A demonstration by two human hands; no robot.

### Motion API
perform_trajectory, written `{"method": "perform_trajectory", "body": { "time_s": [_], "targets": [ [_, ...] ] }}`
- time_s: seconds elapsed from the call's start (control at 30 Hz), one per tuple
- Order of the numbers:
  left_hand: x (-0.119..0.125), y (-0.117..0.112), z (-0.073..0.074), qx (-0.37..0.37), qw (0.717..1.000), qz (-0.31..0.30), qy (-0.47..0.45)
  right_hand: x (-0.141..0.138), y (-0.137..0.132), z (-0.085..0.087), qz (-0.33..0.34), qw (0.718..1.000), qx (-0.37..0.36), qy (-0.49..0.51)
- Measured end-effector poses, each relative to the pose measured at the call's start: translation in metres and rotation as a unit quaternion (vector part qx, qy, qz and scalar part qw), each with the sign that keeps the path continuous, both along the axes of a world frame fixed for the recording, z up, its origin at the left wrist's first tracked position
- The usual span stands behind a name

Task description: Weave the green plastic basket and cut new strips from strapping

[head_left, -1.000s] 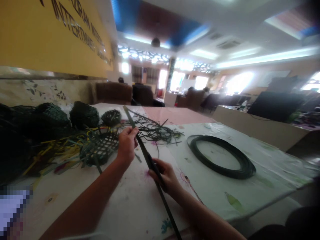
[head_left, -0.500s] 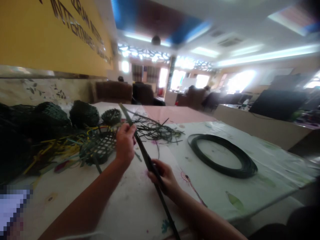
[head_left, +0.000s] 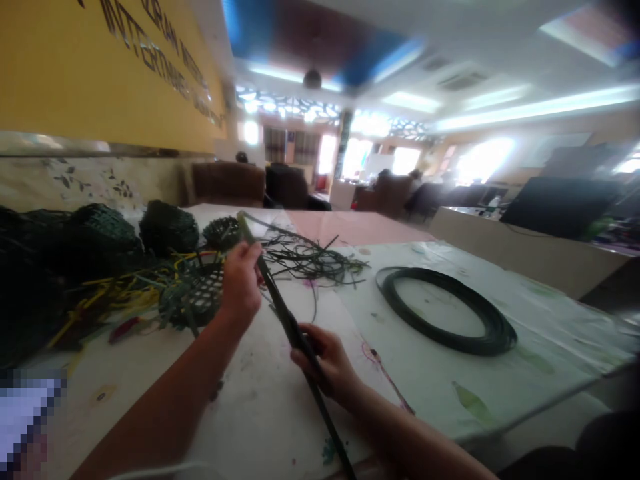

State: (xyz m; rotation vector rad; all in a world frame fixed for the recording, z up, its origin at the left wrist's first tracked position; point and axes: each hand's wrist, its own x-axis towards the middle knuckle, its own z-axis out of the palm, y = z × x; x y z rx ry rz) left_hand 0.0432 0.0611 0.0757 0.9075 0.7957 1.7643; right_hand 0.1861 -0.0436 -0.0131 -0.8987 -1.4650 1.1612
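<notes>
A long, narrow bundle of dark green strips (head_left: 276, 293) runs slantwise over the table in front of me. My left hand (head_left: 241, 281) is closed round it near its far end, which pokes out past the thumb. Lower down, my right hand (head_left: 327, 363) wraps the same strips, and their near end trails off the bottom of the view. Just left of my left hand lies a piece of open green weaving (head_left: 200, 297), partly covered by that hand. Loose green strips (head_left: 320, 260) lie in a tangle beyond my hands.
A coil of dark green strip (head_left: 445, 340) lies on the right of the covered table (head_left: 425, 407). Dark green woven bundles (head_left: 167, 230) line the left side, with yellow strips (head_left: 125, 287) before them. Chairs (head_left: 227, 183) stand past the far edge.
My left hand has shifted slightly left and toward me, and the upper part of the strips moved left with it. My right hand has moved only slightly.
</notes>
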Motion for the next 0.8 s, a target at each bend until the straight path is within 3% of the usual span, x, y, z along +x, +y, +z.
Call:
{"method": "perform_trajectory", "body": {
  "time_s": [0.13, 0.33, 0.53, 0.67, 0.8],
  "targets": [
    [0.01, -0.006, -0.01, 0.024, 1.0, -0.002, 0.012, 0.001, 0.004, -0.006, 0.001, 0.999, -0.016, 0.034],
    [0.019, -0.012, -0.019, 0.025, 0.999, -0.015, 0.017, 0.003, 0.002, 0.002, -0.009, 0.999, -0.015, 0.03],
    [0.008, -0.004, -0.01, -0.02, 1.0, 0.007, 0.001, 0.002, -0.002, 0.008, -0.008, 1.0, -0.009, 0.005],
    [0.001, 0.0, -0.001, -0.023, 1.0, 0.016, -0.002, -0.001, -0.001, 0.004, -0.007, 1.0, -0.012, 0.003],
    [0.008, -0.006, -0.004, 0.011, 1.0, 0.019, 0.01, -0.001, 0.001, -0.002, -0.01, 1.0, -0.012, 0.02]
  ]
}}
